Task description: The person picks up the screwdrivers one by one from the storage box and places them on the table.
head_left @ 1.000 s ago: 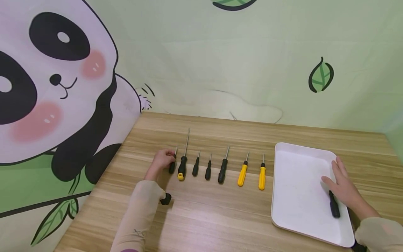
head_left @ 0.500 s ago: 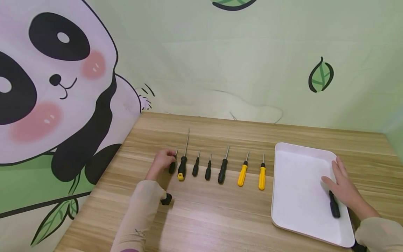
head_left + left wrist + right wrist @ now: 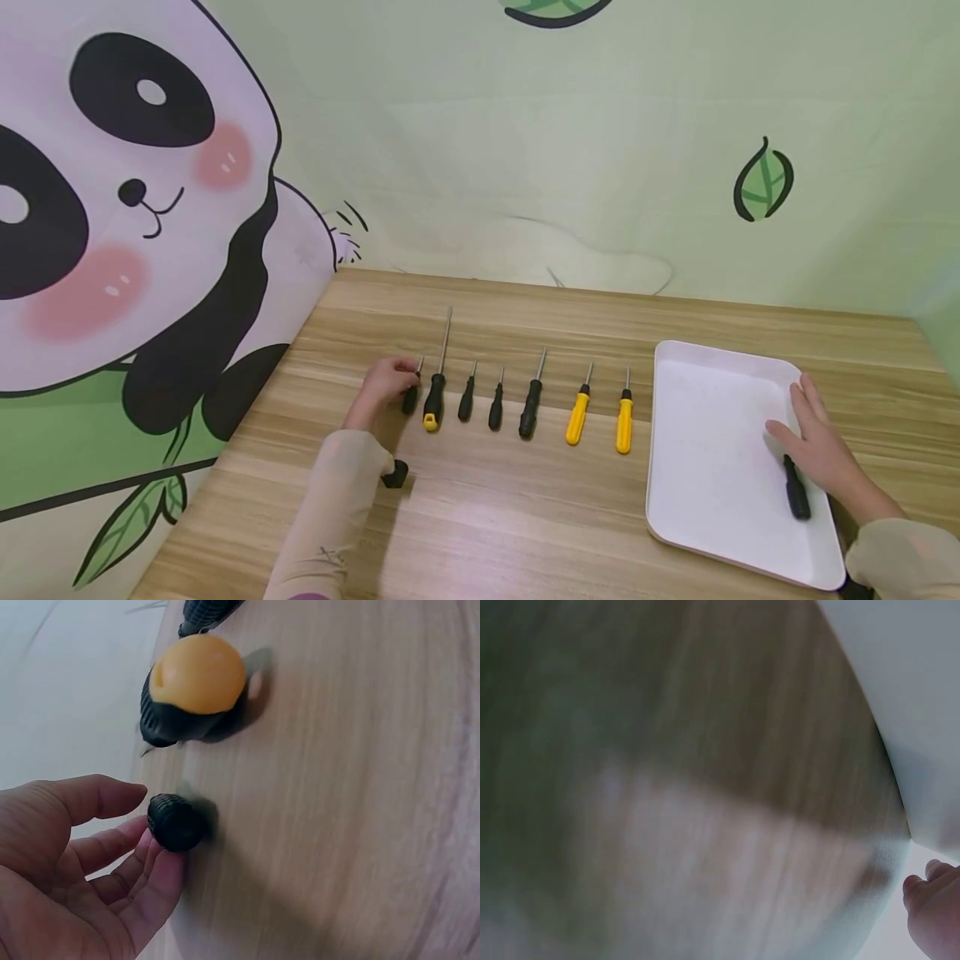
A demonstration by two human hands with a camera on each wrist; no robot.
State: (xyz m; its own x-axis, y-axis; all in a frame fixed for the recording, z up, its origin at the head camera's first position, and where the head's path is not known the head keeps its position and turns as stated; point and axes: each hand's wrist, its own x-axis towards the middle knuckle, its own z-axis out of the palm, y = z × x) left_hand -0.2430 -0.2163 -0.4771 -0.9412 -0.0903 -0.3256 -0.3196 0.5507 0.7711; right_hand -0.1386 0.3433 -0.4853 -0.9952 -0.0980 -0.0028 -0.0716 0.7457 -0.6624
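At the left end of a row of screwdrivers, my left hand (image 3: 386, 380) holds a short black screwdriver (image 3: 410, 398), thumb and fingers on either side near its neck. In the left wrist view, the screwdriver's ribbed handle (image 3: 177, 823) points its end at the camera and lies on the tabletop. Just to its right is a long screwdriver (image 3: 434, 400) with a black and yellow handle. My right hand (image 3: 821, 442) rests over the right rim of a white tray (image 3: 720, 533), its fingers fairly straight. Beneath that hand, a black screwdriver (image 3: 797, 492) lies inside the tray, its tip hidden.
Further along the row lie a small black screwdriver (image 3: 467, 398), another small black one (image 3: 496, 406), a larger black one (image 3: 530, 408), and two yellow-handled screwdrivers, one left (image 3: 577, 415) and one right (image 3: 624, 422). A printed wall cloth (image 3: 480, 167) backs the wooden table (image 3: 510, 525).
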